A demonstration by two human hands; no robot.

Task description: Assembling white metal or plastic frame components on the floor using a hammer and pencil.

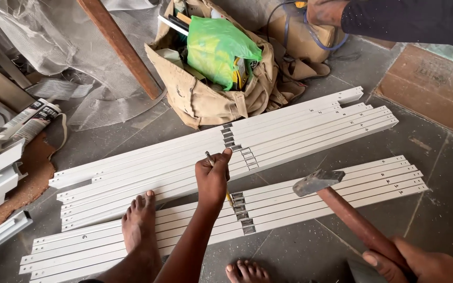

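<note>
Two hands at work over white slotted profiles laid on a grey floor: chisel in the left, hammer in the right.

Landmark: the near bundle of profiles (310, 202). At its near edge, bare floor lies open toward the right; two bare feet show there, one foot (138, 220) resting on the bundle itself. The right hand (420, 264), nearest the camera and right of the bundle, is closed round the wooden handle of one hammer (318, 181), whose steel head hangs just above the bundle. The left hand (213, 178), forearm stretched forward across the bundle, is clenched on one thin chisel (209, 157), its tip at the slots of the far bundle (226, 152), which lies parallel just beyond. Beyond that sits one tan tool bag (205, 99) holding a green pouch. Another person's hand (323, 10) shows farthest off.
</note>
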